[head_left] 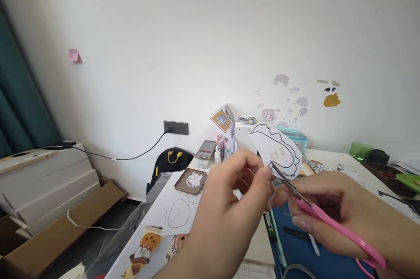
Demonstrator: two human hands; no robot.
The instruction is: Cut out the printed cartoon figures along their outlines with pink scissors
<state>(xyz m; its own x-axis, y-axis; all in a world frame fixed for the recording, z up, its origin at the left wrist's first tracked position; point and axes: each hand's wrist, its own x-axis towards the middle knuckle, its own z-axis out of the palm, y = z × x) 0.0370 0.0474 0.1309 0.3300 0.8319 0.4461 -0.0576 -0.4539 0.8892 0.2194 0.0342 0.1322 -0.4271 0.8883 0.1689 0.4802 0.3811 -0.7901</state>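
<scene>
Left hand (pixel 231 202) fingers pinch outlined paper (pixel 273 146), held up over desk (pixel 334 157); right hand (pixel 346 209) fingers grip pink scissors (pixel 341 229), blades at paper's lower edge. Yellowish handwriting (pixel 282 155) on it unreadable; pink sticky note (pixel 74 55) likewise.

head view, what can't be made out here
White paper shape, head view: its writing is too small and faint to read.
Pink scissors, head view: handles partly hidden by the right hand.
Phone, head view: screen text too small.
Teal curtain, head view: cut off by the left edge.
</scene>
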